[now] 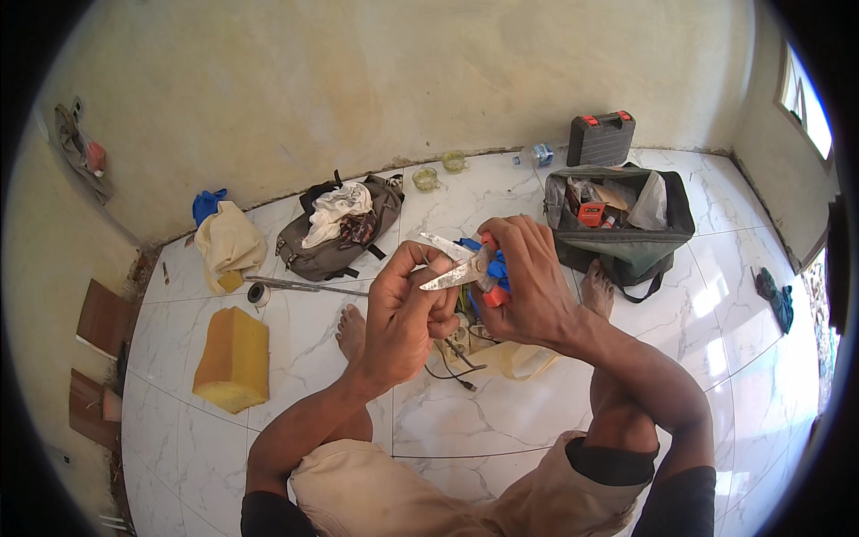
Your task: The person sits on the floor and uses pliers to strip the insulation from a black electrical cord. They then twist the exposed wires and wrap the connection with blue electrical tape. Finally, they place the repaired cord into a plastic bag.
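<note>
Steel pliers (461,267) blades point left, long axis near-horizontal; right hand (528,282) fingers grip handles, left hand (407,313) fingers pinch blade.

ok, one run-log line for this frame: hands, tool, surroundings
right hand: holds scissors by red-blue handles, blades open | left hand: fingertips at blades | floor: open tool bag, backpack, yellow block

both hands raised together, left hand (404,309) pinching, right hand (528,282) gripping.

White marble-tile floor (537,421), stained cream wall (358,80), bright window (808,103)
</note>
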Tool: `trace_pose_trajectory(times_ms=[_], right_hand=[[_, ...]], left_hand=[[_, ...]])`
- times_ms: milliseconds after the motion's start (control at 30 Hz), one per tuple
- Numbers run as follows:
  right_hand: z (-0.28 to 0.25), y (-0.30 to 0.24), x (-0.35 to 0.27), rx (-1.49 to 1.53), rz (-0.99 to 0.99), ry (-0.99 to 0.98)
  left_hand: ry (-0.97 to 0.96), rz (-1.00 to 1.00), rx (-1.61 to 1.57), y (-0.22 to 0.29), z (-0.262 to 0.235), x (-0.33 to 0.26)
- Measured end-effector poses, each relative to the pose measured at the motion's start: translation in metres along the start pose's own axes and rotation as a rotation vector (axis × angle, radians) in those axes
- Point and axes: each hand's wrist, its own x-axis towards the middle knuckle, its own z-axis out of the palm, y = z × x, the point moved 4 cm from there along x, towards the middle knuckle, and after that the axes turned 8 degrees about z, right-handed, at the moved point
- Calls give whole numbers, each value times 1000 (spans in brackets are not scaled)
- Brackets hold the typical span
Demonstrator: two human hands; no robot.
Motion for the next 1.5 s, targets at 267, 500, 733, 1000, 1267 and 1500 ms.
trace_pose_trajectory(times_ms=[267,500,733,1000,1267,1500], right_hand=[[-4,-1,0,-37,-21,45],[-5,-2,0,-56,-44,50],[-4,-1,1,-61,-58,68],[-4,0,1,-54,-52,51],[-4,1,0,-33,-38,49],[3,3,-1,34,28,4]], left_hand=[[6,-26,-5,0,3,-1],[6,-29,-19,-1,3,-2],[31,-80,-75,2,5,-1],[21,-94,-95,1,4,-2],[18,-106,-116,-1,3,-2],[48,-59,-96,0,4,-1]])
